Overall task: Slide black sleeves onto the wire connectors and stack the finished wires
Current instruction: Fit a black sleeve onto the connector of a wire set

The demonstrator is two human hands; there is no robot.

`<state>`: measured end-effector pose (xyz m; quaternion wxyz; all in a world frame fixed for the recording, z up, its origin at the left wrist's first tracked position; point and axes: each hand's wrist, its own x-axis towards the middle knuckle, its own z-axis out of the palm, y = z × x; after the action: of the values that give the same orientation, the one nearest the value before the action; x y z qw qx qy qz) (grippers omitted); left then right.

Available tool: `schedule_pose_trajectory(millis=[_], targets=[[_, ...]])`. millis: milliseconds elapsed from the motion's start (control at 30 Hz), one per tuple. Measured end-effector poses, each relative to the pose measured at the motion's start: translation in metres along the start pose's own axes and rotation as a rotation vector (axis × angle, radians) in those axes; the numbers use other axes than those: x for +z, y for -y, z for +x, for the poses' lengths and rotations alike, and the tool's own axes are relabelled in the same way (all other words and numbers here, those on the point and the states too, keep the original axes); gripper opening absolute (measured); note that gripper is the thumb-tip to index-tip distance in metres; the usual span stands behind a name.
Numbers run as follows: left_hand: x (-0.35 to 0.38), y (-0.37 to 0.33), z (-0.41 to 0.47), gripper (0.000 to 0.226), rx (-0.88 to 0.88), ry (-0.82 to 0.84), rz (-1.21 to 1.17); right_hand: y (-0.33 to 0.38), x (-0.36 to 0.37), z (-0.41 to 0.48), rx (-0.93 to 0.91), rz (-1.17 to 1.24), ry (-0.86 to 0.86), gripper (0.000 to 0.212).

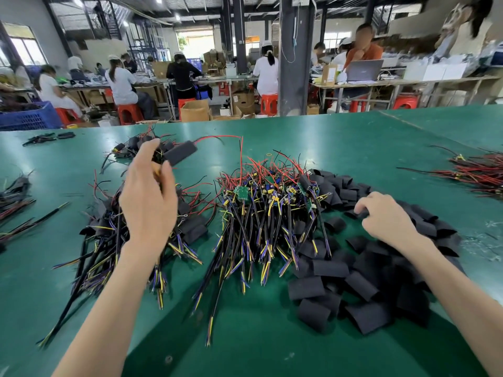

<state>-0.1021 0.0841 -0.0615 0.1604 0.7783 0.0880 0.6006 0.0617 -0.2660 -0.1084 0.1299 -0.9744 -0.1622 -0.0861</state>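
Where the two bare forearms come in from the bottom of the frame, the green bench (261,344) carries a loose heap of black sleeves (362,289) at the lower right. Some lie flat and some are half rolled. The right hand (381,214) rests on the upper part of that heap, its grip curled down and pinching a single sleeve (359,213) at the fingertips.

Just left of the heap, at the centre of the frame, is a pile of bare wires (266,213): black, yellow and blue leads fanned toward the viewer, small green boards and red leads at the far end. Left of that lies the stack of finished wires (104,254), their connectors already in black.

The left hand (148,205) hangs above this stack, back of the hand toward the viewer. Its grip is closed round a sleeved wire (181,153), whose black sleeve juts to the upper right with a red lead arching off it.

Behind the hand sits a smaller cluster of sleeved pieces (128,149). A red-and-black bundle (479,174) lies at the right edge, well apart. Beyond the bench, at the top of the frame, are a blue crate (27,118), red stools (268,104), and workers seated at long tables.
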Motion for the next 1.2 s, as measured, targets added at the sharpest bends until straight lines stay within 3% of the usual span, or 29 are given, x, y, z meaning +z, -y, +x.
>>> schedule_pose_trajectory(millis=[167, 267, 367, 533, 633, 700, 800, 900, 1000, 1133, 1200], targets=[[-0.002, 0.048, -0.001, 0.031, -0.137, 0.232, 0.521, -0.004, 0.011, 0.004, -0.02, -0.068, 0.081, 0.032], [0.0, 0.058, -0.007, 0.031, -0.289, 0.258, 0.596, -0.008, 0.014, 0.007, -0.021, -0.09, 0.066, 0.033], [0.001, 0.054, -0.007, 0.029, -0.283, 0.207, 0.626, -0.01, 0.017, 0.008, -0.021, -0.143, 0.075, 0.039], [0.005, 0.037, -0.008, 0.037, -0.294, 0.207, 0.607, -0.012, 0.019, 0.01, -0.045, -0.152, 0.032, 0.031], [0.013, 0.015, -0.01, 0.041, -0.133, 0.167, 0.55, -0.014, 0.02, 0.013, -0.054, -0.124, 0.051, 0.027], [0.027, -0.002, -0.012, 0.033, -0.062, 0.251, 0.359, -0.015, 0.021, 0.014, -0.046, -0.099, 0.082, 0.027], [0.056, -0.025, -0.019, 0.021, -0.211, 0.567, 0.104, -0.016, 0.02, 0.015, -0.049, -0.066, 0.101, 0.028], [0.083, -0.039, -0.024, 0.023, -0.258, 0.712, 0.176, -0.016, 0.02, 0.015, -0.066, -0.069, 0.116, 0.032], [0.099, -0.045, -0.023, 0.037, -0.342, 0.753, 0.265, -0.016, 0.019, 0.014, -0.064, -0.081, 0.13, 0.036], [0.105, -0.048, -0.02, 0.021, -0.395, 0.717, 0.2, -0.012, 0.016, 0.012, -0.055, -0.082, 0.152, 0.037], [0.104, -0.052, -0.019, 0.023, -0.375, 0.673, 0.122, -0.01, 0.014, 0.011, -0.05, -0.086, 0.147, 0.036]])
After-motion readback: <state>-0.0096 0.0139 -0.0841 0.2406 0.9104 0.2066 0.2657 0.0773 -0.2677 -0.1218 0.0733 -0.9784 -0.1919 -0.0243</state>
